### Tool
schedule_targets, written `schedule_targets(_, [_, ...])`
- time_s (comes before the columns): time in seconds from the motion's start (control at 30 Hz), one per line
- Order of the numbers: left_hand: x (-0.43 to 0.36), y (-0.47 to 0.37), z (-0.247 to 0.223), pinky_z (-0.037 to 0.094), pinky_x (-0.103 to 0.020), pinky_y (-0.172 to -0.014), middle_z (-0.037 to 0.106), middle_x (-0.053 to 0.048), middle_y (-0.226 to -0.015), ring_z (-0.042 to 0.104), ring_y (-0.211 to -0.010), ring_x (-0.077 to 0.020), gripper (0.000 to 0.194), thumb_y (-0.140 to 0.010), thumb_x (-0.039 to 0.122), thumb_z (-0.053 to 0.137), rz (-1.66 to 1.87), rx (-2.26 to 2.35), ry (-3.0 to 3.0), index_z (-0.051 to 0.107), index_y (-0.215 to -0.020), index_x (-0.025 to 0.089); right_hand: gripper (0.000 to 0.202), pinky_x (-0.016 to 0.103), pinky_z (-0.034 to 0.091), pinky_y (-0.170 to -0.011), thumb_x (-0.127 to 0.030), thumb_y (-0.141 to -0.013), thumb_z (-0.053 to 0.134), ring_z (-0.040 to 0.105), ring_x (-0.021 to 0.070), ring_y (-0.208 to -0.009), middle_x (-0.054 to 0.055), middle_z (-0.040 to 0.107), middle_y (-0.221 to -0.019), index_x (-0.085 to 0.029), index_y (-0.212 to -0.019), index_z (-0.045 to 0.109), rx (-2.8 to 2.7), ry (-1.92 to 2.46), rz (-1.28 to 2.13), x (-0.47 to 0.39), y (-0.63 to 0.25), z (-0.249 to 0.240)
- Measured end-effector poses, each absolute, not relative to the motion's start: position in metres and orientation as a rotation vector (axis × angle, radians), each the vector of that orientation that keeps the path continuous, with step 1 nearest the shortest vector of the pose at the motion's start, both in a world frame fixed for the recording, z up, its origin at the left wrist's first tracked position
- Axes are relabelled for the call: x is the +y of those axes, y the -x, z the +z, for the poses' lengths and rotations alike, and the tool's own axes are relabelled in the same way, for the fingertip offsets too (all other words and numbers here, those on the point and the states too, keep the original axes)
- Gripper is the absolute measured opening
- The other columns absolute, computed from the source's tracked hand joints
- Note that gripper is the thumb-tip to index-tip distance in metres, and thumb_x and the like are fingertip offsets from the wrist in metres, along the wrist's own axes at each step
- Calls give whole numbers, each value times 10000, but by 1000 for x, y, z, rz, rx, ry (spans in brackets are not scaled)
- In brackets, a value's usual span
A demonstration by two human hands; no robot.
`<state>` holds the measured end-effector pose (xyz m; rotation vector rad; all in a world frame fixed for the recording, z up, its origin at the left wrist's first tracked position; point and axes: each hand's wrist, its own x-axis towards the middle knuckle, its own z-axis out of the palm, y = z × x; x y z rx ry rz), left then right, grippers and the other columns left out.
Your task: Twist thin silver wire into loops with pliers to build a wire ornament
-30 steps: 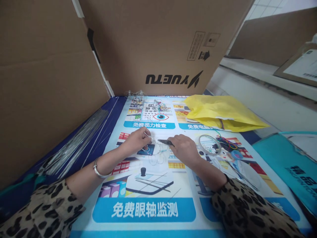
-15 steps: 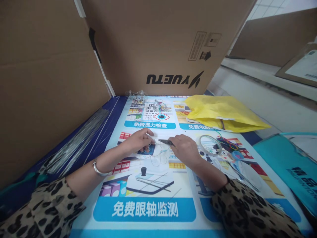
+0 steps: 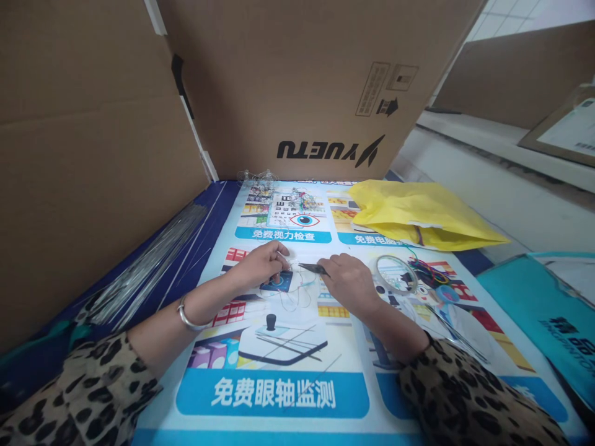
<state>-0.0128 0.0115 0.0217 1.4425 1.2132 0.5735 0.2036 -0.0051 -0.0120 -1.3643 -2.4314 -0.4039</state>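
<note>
My left hand (image 3: pixel 264 263) is closed in a pinch on a thin wire (image 3: pixel 297 300), whose fine loops trail over the printed poster below. My right hand (image 3: pixel 351 282) wraps round a pair of needle-nose pliers (image 3: pixel 314 268); the dark pointed jaws face left toward my left fingertips, and the handles are hidden in my palm. A small gap lies between the jaw tips and the left fingers. Whether the jaws touch the wire is too fine to make out. Several thin straight wires (image 3: pixel 288 344) lie on the poster nearer to me.
Cardboard panels (image 3: pixel 302 93) stand behind and at left. A bundle of silver wires (image 3: pixel 158 263) and a green-handled tool (image 3: pixel 51 341) lie left. Tangled wire pieces (image 3: pixel 302 201) sit behind. At right are a yellow bag (image 3: pixel 427 217), a round ring (image 3: pixel 397 274), coloured cords (image 3: pixel 432 272) and a teal bag (image 3: pixel 534 303).
Both hands keep nearly the same pose, with the pliers still pointing left. The wire loops below the hands have shifted slightly. The whole view has moved a little.
</note>
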Motion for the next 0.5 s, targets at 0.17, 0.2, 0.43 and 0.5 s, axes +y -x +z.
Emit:
schedule_targets(0.17, [13,14,13,282,-146,-367,598,3,-761,485,-454,-46,227,-693,97,454,624,1166,-1447,453,-906,176,169,256,310,-656,-253,-834,484,509,146,-727,24,617,-732,-206,-871,642,-2406,1384,-263,-5,-201,-14])
schedule_targets(0.2, [13,14,12,282,-148,-369,599,0,-766,484,-459,-49,220,-699,111,460,622,1165,-1451,454,-910,176,172,254,312,-657,-258,-837,482,511,145,-726,24,619,-732,-208,-869,643,-2404,1384,-249,-5,-201,-14])
schedule_targets(0.43, [10,12,16,324,-177,-418,605,-11,-778,492,-498,-65,170,-750,238,502,597,1154,-1485,469,-903,170,181,245,318,-639,-291,-839,483,519,142,-719,16,616,-718,-213,-869,643,-2370,1414,-204,-5,-200,-14])
schedule_targets(0.5, [9,12,17,328,-181,-433,605,-16,-773,494,-509,-66,160,-757,253,507,594,1132,-1485,473,-886,164,178,244,321,-636,-287,-835,487,522,141,-722,20,619,-724,-212,-872,644,-2365,1419,-188,-5,-200,-14])
